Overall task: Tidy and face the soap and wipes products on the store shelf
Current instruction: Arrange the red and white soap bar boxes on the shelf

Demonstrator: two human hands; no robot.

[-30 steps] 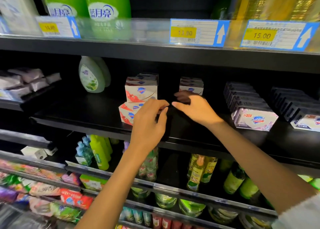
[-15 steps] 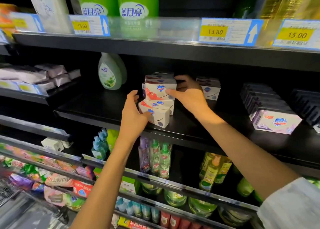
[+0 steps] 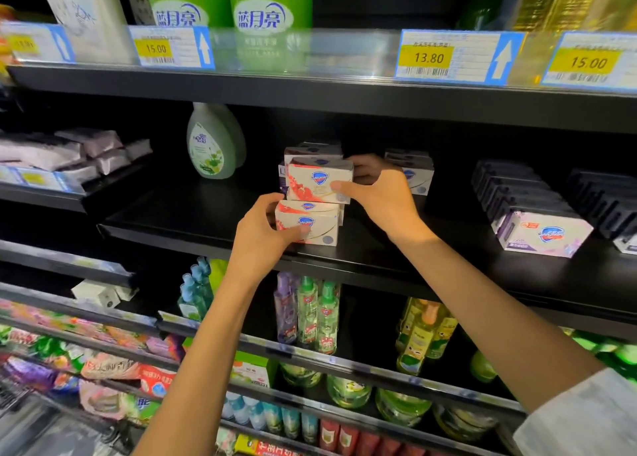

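Observation:
Two white-and-red soap boxes are stacked on the black middle shelf (image 3: 213, 214). My left hand (image 3: 262, 238) grips the lower soap box (image 3: 310, 222) from its left side, thumb across the front. My right hand (image 3: 379, 193) holds the upper soap box (image 3: 319, 180) by its right end, fingers wrapped behind it. More soap boxes stand behind the stack (image 3: 312, 149). A second stack of white soap boxes (image 3: 418, 174) stands just right of my right hand. Wipes packs (image 3: 69, 152) lie on the shelf at the far left.
A green soap bottle (image 3: 210, 142) stands at the back left of the shelf. A purple soap box (image 3: 541, 233) fronts a black pusher row on the right. The shelf above (image 3: 344, 93) carries green bottles and price tags. Small bottles fill the lower shelves.
Both hands moved from the bare shelf front to the soap stack and closed on its two boxes. The lower box now sits more squarely under the upper one. The view shifted left.

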